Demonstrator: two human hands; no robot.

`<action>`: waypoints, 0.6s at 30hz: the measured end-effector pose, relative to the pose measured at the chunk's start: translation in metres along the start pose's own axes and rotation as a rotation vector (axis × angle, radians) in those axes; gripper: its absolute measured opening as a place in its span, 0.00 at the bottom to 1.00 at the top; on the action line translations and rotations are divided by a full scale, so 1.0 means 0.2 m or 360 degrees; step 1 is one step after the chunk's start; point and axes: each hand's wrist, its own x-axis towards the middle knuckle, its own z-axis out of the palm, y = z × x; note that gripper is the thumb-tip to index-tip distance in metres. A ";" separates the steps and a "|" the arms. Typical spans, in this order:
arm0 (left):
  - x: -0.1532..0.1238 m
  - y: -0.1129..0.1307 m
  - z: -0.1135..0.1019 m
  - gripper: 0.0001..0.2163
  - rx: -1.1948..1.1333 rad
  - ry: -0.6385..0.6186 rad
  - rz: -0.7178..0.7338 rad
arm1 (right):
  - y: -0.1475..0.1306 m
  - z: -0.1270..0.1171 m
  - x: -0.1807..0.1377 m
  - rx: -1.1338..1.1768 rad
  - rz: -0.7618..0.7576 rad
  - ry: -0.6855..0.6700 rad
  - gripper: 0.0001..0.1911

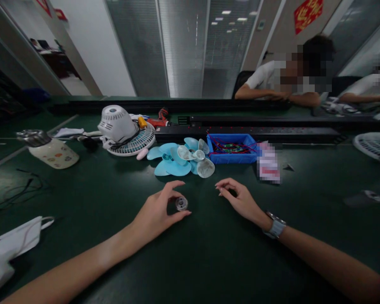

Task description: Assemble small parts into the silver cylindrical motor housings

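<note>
My left hand [158, 213] rests on the dark green table [209, 261], its thumb and fingers curled around a small clear round plastic cap [181, 203]. To its right, my right hand [237, 198], with a watch on the wrist, hovers low over the table with fingers loosely curled and nothing in them. Just beyond both hands lie light blue fan blades [171, 160] and clear fan blades [199, 160] in a small pile.
A white fan housing with grille [123, 128] lies at the back left, next to a red tool [160, 118]. A blue bin [232, 150] holds wires. A bottle [50, 150] lies at left, a white bag [12, 242] near left. Two people sit across the table.
</note>
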 end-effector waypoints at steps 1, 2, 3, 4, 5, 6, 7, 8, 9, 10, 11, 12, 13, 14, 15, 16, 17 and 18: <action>-0.01 -0.03 0.02 0.33 -0.0025 0.0028 0.0022 | -0.04 0.01 0.00 -0.0059 -0.0043 -0.0018 0.10; -0.01 -0.05 0.03 0.34 -0.0066 0.0044 0.0032 | -0.09 0.02 -0.01 -0.0102 -0.0102 -0.0052 0.10; -0.02 -0.07 0.05 0.34 -0.0119 0.0052 0.0030 | -0.14 0.04 -0.01 -0.0128 -0.0170 -0.0101 0.10; -0.03 -0.09 0.06 0.34 -0.0178 0.0056 0.0019 | -0.19 0.06 0.00 -0.0144 -0.0238 -0.0165 0.12; -0.03 -0.11 0.07 0.33 -0.0236 0.0058 0.0006 | -0.24 0.09 0.01 -0.0153 -0.0301 -0.0231 0.13; -0.04 -0.12 0.08 0.33 -0.0288 0.0057 -0.0011 | -0.29 0.12 0.02 -0.0163 -0.0354 -0.0297 0.14; -0.04 -0.13 0.09 0.32 -0.0327 0.0057 -0.0032 | -0.33 0.15 0.03 -0.0174 -0.0391 -0.0358 0.15; -0.04 -0.13 0.10 0.32 -0.0351 0.0061 -0.0055 | -0.36 0.17 0.05 -0.0184 -0.0413 -0.0405 0.14; -0.04 -0.13 0.10 0.31 -0.0364 0.0069 -0.0076 | -0.38 0.20 0.07 -0.0191 -0.0424 -0.0440 0.13; -0.04 -0.13 0.11 0.30 -0.0371 0.0078 -0.0092 | -0.40 0.22 0.09 -0.0196 -0.0429 -0.0463 0.11; -0.04 -0.13 0.11 0.30 -0.0376 0.0083 -0.0102 | -0.42 0.23 0.10 -0.0202 -0.0426 -0.0475 0.09; -0.04 -0.12 0.11 0.30 -0.0380 0.0088 -0.0107 | -0.43 0.24 0.12 -0.0209 -0.0421 -0.0481 0.08; -0.04 -0.12 0.11 0.30 -0.0384 0.0089 -0.0106 | -0.44 0.25 0.13 -0.0214 -0.0421 -0.0480 0.07; -0.04 -0.12 0.11 0.30 -0.0387 0.0083 -0.0101 | -0.45 0.24 0.13 -0.0219 -0.0431 -0.0479 0.07; -0.04 -0.12 0.11 0.30 -0.0391 0.0075 -0.0095 | -0.46 0.24 0.14 -0.0212 -0.0455 -0.0464 0.06; -0.04 -0.12 0.10 0.29 -0.0395 0.0067 -0.0093 | -0.47 0.22 0.14 -0.0193 -0.0491 -0.0431 0.06; -0.04 -0.12 0.10 0.29 -0.0399 0.0059 -0.0095 | -0.46 0.20 0.13 -0.0173 -0.0529 -0.0382 0.05; -0.04 -0.12 0.10 0.29 -0.0403 0.0055 -0.0099 | -0.46 0.17 0.12 -0.0161 -0.0557 -0.0327 0.05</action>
